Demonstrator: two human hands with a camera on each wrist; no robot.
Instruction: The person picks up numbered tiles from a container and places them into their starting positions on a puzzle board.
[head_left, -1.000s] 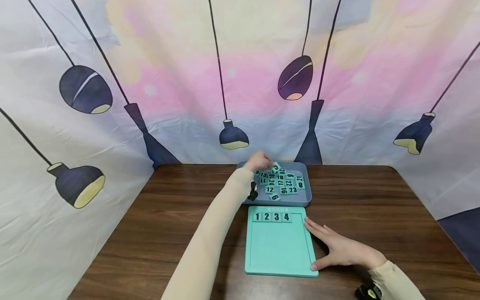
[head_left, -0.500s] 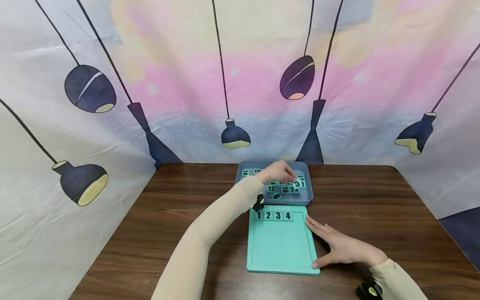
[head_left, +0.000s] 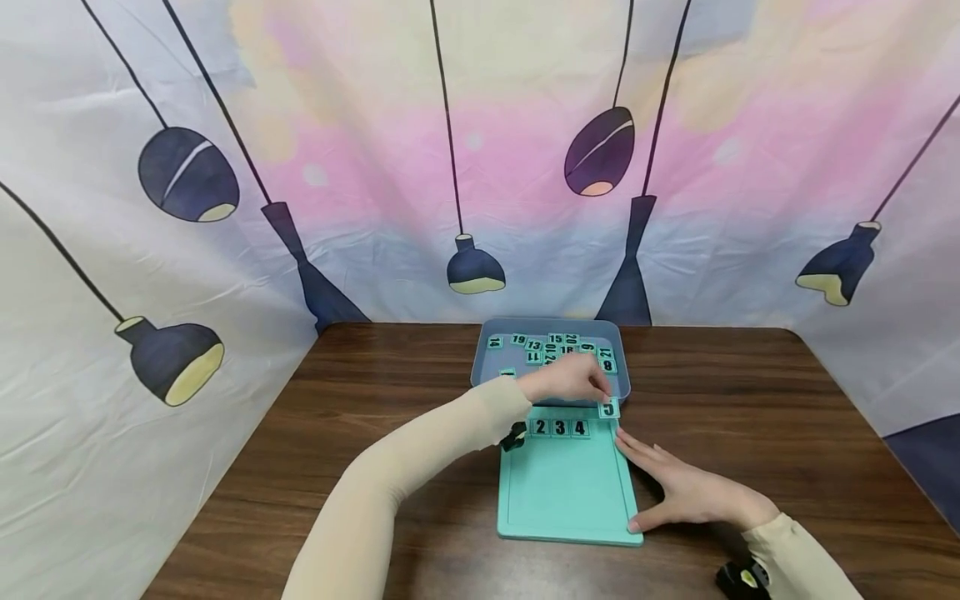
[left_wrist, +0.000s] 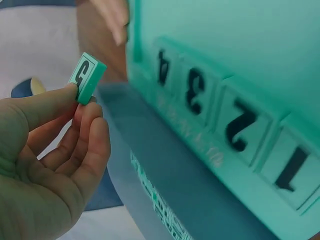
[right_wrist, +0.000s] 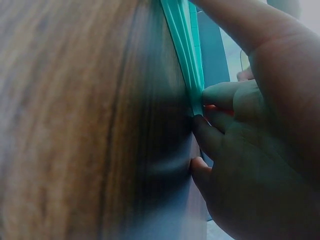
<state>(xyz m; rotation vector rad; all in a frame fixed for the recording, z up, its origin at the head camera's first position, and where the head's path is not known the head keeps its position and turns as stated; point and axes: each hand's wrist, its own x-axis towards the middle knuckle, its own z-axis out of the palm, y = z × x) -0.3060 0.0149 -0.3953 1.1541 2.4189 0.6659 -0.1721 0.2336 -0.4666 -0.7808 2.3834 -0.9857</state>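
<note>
My left hand [head_left: 568,377] pinches a green number tile marked 5 [left_wrist: 86,77] between thumb and fingers. It holds the tile above the top right corner of a mint-green puzzle board [head_left: 566,492]. Tiles 2 [head_left: 540,427], 3 [head_left: 559,427] and 4 [head_left: 580,428] lie along the board's top row; the left wrist view also shows tile 1 [left_wrist: 292,167] in that row. My right hand [head_left: 686,492] rests along the board's right edge, thumb near the lower corner and fingertips near the upper one, fingers spread.
Behind the board a grey-blue tray [head_left: 483,371] holds several loose number tiles [head_left: 534,345], partly hidden by my left hand. All stands on a dark wooden table [head_left: 360,392], with a printed cloth [head_left: 375,150] hanging behind it.
My left hand has taken tile 5 out of the tray and carried it right and toward me, over the board's top right corner. The right hand stays at the board's edge.
</note>
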